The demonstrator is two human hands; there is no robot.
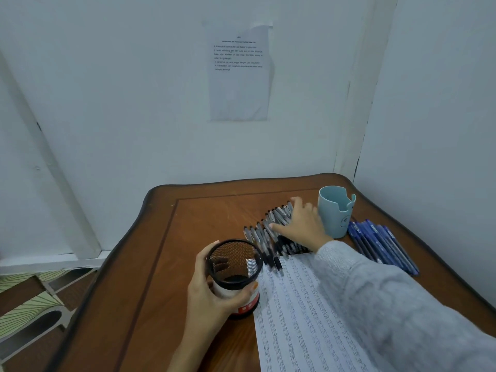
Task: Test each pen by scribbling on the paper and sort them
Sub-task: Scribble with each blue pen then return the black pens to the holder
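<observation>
A row of several black pens (264,233) lies on the wooden table (188,224), just beyond a sheet of paper (298,312) covered in scribbled lines. My right hand (300,224) lies flat over the far part of that row, fingers spread and touching the pens. My left hand (206,291) grips a black mesh pen cup (234,275), which looks empty and stands at the paper's left edge. Several blue pens (381,244) lie side by side at the right. A light blue cup (335,210) stands between the two groups of pens.
The table sits in a corner, with white walls close behind and to the right. A printed sheet (239,71) is taped to the back wall. Tiled floor (32,304) shows beyond the table's left edge.
</observation>
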